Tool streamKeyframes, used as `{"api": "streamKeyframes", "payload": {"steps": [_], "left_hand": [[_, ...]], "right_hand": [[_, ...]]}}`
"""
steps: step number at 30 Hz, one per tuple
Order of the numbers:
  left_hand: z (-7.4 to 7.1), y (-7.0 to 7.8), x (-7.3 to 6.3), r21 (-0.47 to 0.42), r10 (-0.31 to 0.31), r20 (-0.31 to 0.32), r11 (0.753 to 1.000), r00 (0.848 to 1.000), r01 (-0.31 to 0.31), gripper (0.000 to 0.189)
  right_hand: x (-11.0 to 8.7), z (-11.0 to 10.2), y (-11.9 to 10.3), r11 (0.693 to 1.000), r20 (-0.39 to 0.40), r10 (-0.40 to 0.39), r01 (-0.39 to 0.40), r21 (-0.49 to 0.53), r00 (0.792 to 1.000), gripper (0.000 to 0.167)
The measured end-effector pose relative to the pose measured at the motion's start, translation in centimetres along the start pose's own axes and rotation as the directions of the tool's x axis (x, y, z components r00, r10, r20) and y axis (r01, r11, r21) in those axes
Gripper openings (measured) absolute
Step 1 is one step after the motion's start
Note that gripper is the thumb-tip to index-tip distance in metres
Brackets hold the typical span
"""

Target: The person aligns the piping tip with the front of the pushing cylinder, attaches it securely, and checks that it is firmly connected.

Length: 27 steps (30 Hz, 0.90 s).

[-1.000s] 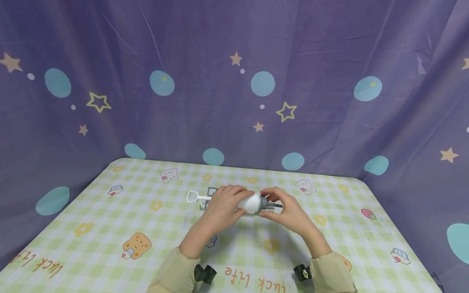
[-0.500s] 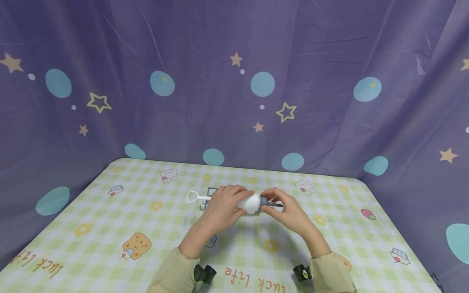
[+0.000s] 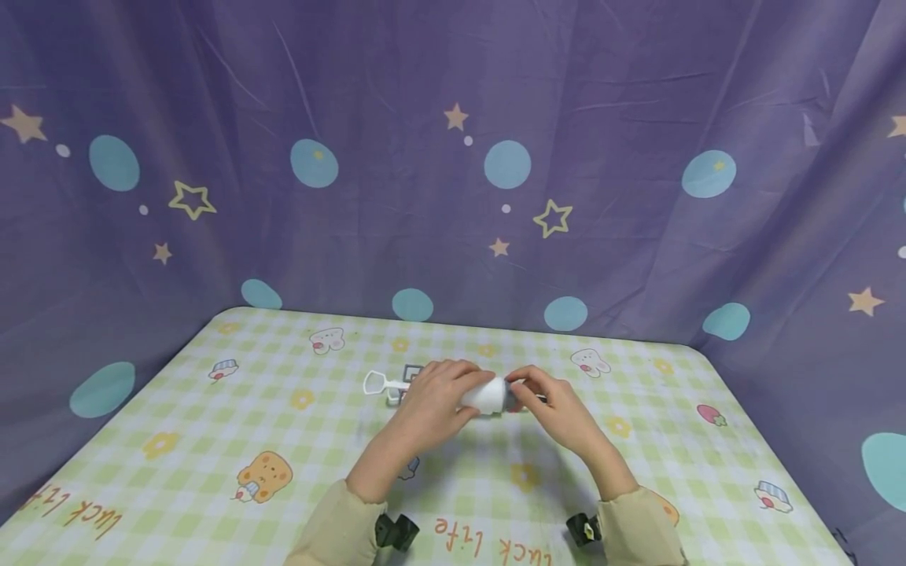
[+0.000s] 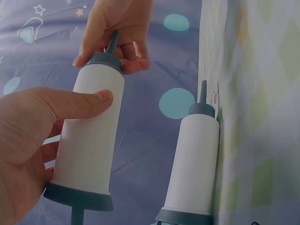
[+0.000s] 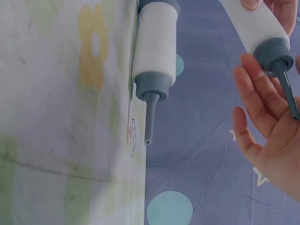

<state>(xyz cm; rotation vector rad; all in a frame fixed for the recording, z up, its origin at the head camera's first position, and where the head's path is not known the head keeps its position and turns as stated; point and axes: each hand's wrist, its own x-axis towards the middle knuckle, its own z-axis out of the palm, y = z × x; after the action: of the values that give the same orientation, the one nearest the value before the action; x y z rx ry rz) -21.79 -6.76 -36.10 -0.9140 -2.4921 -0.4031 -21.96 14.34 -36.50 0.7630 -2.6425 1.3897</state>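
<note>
A large white syringe (image 4: 91,140) with grey end pieces is held around its barrel by my left hand (image 3: 435,397), the thumb lying across the front in the left wrist view. My right hand (image 3: 555,405) pinches the grey nozzle cap (image 5: 273,52) at the other end between thumb and fingers. From that cap the thin grey nozzle (image 5: 287,89) points toward the right palm. A white loop handle (image 3: 375,383) sticks out to the left in the head view. Close below, a second matching syringe (image 4: 194,164) lies on the table, mostly hidden by the hands in the head view.
The table has a green-and-white checked cloth (image 3: 297,448) with printed cartoon figures. Behind it and at both sides hangs a purple curtain (image 3: 396,244) with stars and blue ovals. A grey frame-shaped handle (image 3: 413,372) shows just behind the left hand.
The right hand's fingers have closed in around the nozzle cap and now cover more of the nozzle. The left hand and its syringe have hardly moved.
</note>
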Motion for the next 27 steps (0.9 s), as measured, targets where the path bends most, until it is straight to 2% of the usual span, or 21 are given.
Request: {"api": "streamKeyframes", "payload": {"steps": [3, 5, 9, 14, 19, 27], "left_hand": [[-0.1, 0.0, 0.0, 0.004, -0.003, -0.006, 1.000, 1.000, 0.003, 0.049], [-0.2, 0.0, 0.0, 0.007, -0.004, -0.010, 1.000, 1.000, 0.004, 0.049], [-0.2, -0.1, -0.1, 0.009, 0.000, -0.015, 1.000, 1.000, 0.000, 0.048], [-0.2, -0.1, -0.1, 0.017, -0.003, -0.009, 1.000, 1.000, 0.003, 0.049], [-0.2, -0.2, 0.0, 0.019, -0.005, -0.003, 1.000, 1.000, 0.005, 0.050], [-0.1, -0.1, 0.0, 0.004, 0.002, -0.011, 1.000, 1.000, -0.002, 0.050]], "right_hand": [[-0.3, -0.2, -1.4, 1.000, -0.003, 0.001, -0.001, -0.019, 1.000, 0.024], [-0.3, -0.2, -1.3, 1.000, -0.008, -0.012, 0.012, -0.022, 1.000, 0.030], [-0.4, -0.1, -1.3, 0.996, -0.020, -0.088, 0.087, -0.023, 0.996, 0.041], [-0.3, -0.2, -1.5, 0.988, -0.037, -0.150, 0.148, -0.040, 0.988, 0.039], [-0.3, -0.2, -1.4, 0.992, -0.034, -0.120, 0.119, -0.031, 0.992, 0.035], [0.3, 0.5, 1.8, 0.998, -0.030, -0.061, 0.060, -0.024, 0.998, 0.024]]}}
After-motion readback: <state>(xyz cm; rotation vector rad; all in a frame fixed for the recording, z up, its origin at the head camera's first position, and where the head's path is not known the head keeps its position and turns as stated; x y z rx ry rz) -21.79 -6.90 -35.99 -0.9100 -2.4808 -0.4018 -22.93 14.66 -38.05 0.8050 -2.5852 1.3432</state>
